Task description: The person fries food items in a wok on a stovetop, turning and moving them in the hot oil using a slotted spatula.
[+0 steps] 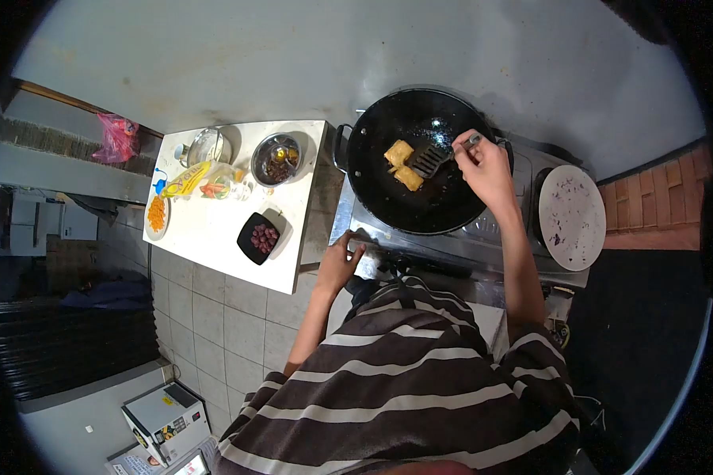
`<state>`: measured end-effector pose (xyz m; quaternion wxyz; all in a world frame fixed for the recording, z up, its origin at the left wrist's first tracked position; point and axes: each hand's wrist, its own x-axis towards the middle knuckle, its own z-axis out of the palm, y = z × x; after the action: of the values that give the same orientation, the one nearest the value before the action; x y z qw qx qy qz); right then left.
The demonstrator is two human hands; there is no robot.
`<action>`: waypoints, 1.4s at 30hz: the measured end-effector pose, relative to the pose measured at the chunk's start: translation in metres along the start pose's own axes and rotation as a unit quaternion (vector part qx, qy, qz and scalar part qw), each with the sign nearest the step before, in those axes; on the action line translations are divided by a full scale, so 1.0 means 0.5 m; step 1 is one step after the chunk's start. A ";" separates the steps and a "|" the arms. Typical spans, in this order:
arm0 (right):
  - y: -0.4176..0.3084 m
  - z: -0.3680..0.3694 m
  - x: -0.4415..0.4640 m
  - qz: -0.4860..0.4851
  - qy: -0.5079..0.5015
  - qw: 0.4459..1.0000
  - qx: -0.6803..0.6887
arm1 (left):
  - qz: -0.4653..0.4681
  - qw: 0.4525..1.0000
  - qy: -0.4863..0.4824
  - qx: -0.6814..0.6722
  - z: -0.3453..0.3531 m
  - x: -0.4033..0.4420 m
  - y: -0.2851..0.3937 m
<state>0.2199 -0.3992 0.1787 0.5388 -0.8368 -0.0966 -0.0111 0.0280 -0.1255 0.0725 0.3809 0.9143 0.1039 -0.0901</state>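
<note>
A black wok (pixel 388 202) sits on the metal stove, with yellow-brown food pieces (pixel 399 152) on its inner surface. My right hand (pixel 483 164) is closed round the handle of a slotted spatula (pixel 431 161) over the wok. The spatula's head lies right beside the food pieces. Near the stove's front left edge is my left hand (pixel 341 260), below the wok, its fingers apart and nothing seen in them.
A white table (pixel 206 267) at the left bears a metal bowl (pixel 277 158), a black bowl of dark red pieces (pixel 259 238), a plate of orange pieces (pixel 157 218) and a yellow-labelled bottle (pixel 194 179). Right of the wok stands a white plate (pixel 572 218) with purple bits.
</note>
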 end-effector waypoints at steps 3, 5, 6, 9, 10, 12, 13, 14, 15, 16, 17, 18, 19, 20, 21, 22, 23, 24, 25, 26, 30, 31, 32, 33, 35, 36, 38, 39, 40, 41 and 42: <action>0.009 -0.003 0.007 0.010 0.001 1.000 0.021 | -0.003 1.000 0.003 0.001 0.007 -0.002 0.004; 0.008 -0.007 0.006 0.005 0.003 1.000 0.019 | -0.005 1.000 0.006 0.001 0.011 -0.004 0.000; 0.002 -0.011 0.004 -0.012 0.005 1.000 -0.005 | -0.006 1.000 0.010 0.006 0.015 -0.003 -0.004; -0.013 -0.016 0.000 -0.037 0.000 0.999 -0.029 | -0.003 1.000 0.015 0.010 0.017 -0.002 -0.008; -0.017 -0.018 -0.001 -0.044 -0.007 0.999 -0.030 | 0.000 1.000 0.013 0.009 0.016 -0.003 -0.006; -0.029 -0.027 0.000 -0.053 -0.028 0.997 -0.049 | 0.002 1.000 0.011 0.009 0.016 -0.004 -0.005; -0.033 -0.029 0.001 -0.062 -0.049 0.995 -0.066 | 0.005 1.000 0.010 0.009 0.015 -0.004 -0.005; -0.033 -0.029 0.002 -0.063 -0.050 0.994 -0.067 | 0.004 1.000 0.011 0.008 0.015 -0.004 -0.005; -0.031 -0.029 0.004 -0.044 -0.054 0.995 -0.069 | 0.002 1.000 0.013 -0.001 0.015 -0.004 -0.006; -0.030 -0.028 0.007 -0.025 -0.057 0.996 -0.071 | -0.001 1.000 0.015 -0.010 0.015 -0.004 -0.007; -0.026 -0.027 0.008 -0.026 -0.058 0.995 -0.072 | -0.001 1.000 0.016 -0.011 0.016 -0.005 -0.009; -0.021 -0.025 0.009 -0.019 -0.051 0.997 -0.054 | -0.004 1.000 0.018 -0.014 0.018 -0.005 -0.012; -0.014 -0.023 0.010 -0.011 -0.043 0.998 -0.037 | -0.007 1.000 0.019 -0.017 0.019 -0.006 -0.014; -0.008 -0.022 0.011 -0.013 -0.044 0.998 -0.039 | -0.007 1.000 0.020 -0.019 0.021 -0.006 -0.017; -0.002 -0.021 0.013 -0.008 -0.034 0.999 -0.040 | -0.007 1.000 0.022 -0.019 0.022 -0.007 -0.018; 0.007 -0.019 0.016 -0.004 -0.023 0.999 -0.041 | -0.007 1.000 0.024 -0.019 0.023 -0.007 -0.019; 0.021 -0.017 0.019 -0.005 -0.024 0.999 -0.042 | -0.007 0.999 0.025 -0.021 0.023 -0.007 -0.020; 0.032 -0.014 0.022 -0.005 -0.019 1.000 -0.021 | -0.007 0.999 0.023 -0.023 0.023 -0.007 -0.021; 0.041 -0.011 0.023 -0.005 -0.014 1.000 0.000 | -0.007 0.999 0.020 -0.027 0.023 -0.007 -0.021; 0.050 -0.010 0.022 -0.006 -0.015 1.000 -0.003 | -0.008 0.999 0.021 -0.029 0.024 -0.008 -0.022; 0.021 -0.011 0.005 -0.026 -0.026 0.999 -0.035 | -0.014 0.999 0.025 -0.027 0.022 -0.010 -0.022; 0.008 -0.013 0.001 -0.036 -0.037 0.996 -0.071 | -0.017 0.999 0.025 -0.025 0.022 -0.011 -0.024; 0.001 -0.012 -0.002 -0.058 -0.033 0.995 -0.075 | -0.018 0.999 0.026 -0.028 0.022 -0.011 -0.026; -0.005 -0.013 -0.005 -0.059 -0.036 0.995 -0.077 | -0.021 0.999 0.024 -0.031 0.022 -0.010 -0.026; -0.014 -0.015 -0.006 -0.078 -0.031 0.991 -0.104 | -0.025 0.999 0.023 -0.038 0.021 -0.012 -0.025; -0.018 -0.016 -0.004 -0.080 -0.034 0.991 -0.106 | -0.013 0.999 0.032 -0.031 0.019 -0.014 -0.020; -0.023 -0.017 -0.003 -0.053 -0.025 0.994 -0.094 | -0.004 0.999 0.042 -0.028 0.020 -0.017 -0.019; -0.022 -0.018 -0.002 -0.054 -0.028 0.994 -0.096 | -0.006 0.998 0.044 -0.037 0.020 -0.017 -0.021; -0.020 -0.018 -0.001 -0.050 -0.024 0.994 -0.093 | -0.007 0.998 0.046 -0.045 0.021 -0.017 -0.022; -0.019 -0.018 0.001 -0.046 -0.020 0.995 -0.089 | -0.009 0.998 0.049 -0.048 0.021 -0.016 -0.022; -0.022 -0.018 0.000 -0.048 -0.023 0.995 -0.089 | -0.010 0.998 0.048 -0.048 0.020 -0.016 -0.022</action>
<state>0.2185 -0.4029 0.1926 0.4584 -0.8760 -0.1476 -0.0264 0.0165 -0.1262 0.0600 0.4181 0.8972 0.1348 -0.0451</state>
